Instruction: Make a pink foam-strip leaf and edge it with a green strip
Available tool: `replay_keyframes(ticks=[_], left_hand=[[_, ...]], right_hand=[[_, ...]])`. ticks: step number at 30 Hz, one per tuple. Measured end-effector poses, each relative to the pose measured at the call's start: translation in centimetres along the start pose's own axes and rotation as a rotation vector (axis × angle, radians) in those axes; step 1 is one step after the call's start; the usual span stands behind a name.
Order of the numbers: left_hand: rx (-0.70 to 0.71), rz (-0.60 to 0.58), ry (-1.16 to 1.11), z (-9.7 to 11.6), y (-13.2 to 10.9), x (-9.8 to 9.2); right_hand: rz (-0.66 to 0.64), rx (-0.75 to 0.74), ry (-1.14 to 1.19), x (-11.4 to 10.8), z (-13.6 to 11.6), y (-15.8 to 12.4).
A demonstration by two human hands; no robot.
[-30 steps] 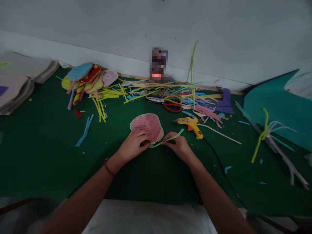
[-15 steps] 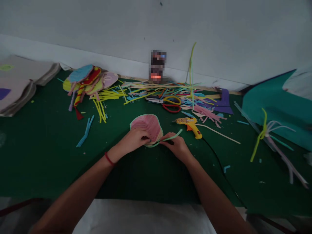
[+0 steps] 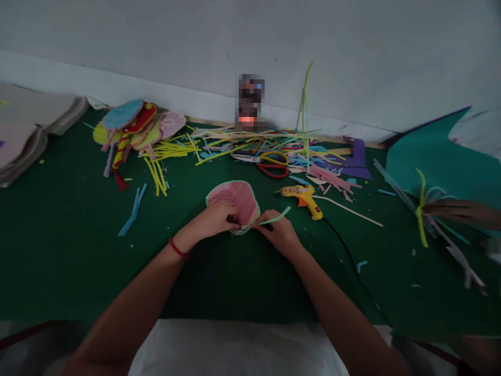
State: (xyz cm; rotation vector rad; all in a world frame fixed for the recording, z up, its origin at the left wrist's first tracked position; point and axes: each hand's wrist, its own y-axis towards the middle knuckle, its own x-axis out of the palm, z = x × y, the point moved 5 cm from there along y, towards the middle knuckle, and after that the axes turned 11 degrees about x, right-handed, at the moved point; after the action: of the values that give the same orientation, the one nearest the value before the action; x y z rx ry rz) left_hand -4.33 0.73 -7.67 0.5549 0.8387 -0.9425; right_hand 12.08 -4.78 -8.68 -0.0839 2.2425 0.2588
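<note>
A rounded pink piece [image 3: 246, 201] with a light green edge lies on the green table in front of me. My left hand [image 3: 219, 216] lies over its lower left side, fingers bent and pinching the rim. At the lower right of the rim, my right hand [image 3: 277, 230] pinches a light green pipe cleaner [image 3: 279, 215], whose free end sticks out to the right above the fingers. Both hands' fingertips are close together on the rim. Just right of them rests a yellow glue gun [image 3: 303, 193], its nozzle pointing left.
Scissors [image 3: 270, 162] lie before a heap of coloured pipe cleaners [image 3: 250, 141]. Finished-looking fan shapes [image 3: 125, 115] are piled at the back left. A phone-like blurred object [image 3: 249, 102] leans on the wall. At right, another person's hand [image 3: 457, 211] reaches to a pipe-cleaner bundle [image 3: 419, 211].
Another person's hand has come in from the right, to the pipe-cleaner bundle. The whole view has shifted slightly; my hands keep nearly the same hold on the pink piece and green pipe cleaner.
</note>
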Motion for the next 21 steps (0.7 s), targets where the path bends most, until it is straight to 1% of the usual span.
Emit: replay_keyframes(ticks=[5, 10, 16, 21], left_hand=[[0.007, 0.008, -0.01, 0.2, -0.12, -0.03], [0.008, 0.029, 0.01, 0.24, -0.19, -0.05], [0.019, 0.06, 0.048, 0.57, -0.21, 0.03], [-0.012, 0.088, 0.081, 0.62, -0.05, 0.21]], right_hand=[[0.026, -0.04, -0.088, 0.06, -0.54, -0.03], [0.042, -0.058, -0.141, 0.22, -0.52, -0.06], [0.069, -0.075, -0.178, 0.43, -0.32, -0.12], [0.072, -0.079, -0.166, 0.43, -0.38, -0.1]])
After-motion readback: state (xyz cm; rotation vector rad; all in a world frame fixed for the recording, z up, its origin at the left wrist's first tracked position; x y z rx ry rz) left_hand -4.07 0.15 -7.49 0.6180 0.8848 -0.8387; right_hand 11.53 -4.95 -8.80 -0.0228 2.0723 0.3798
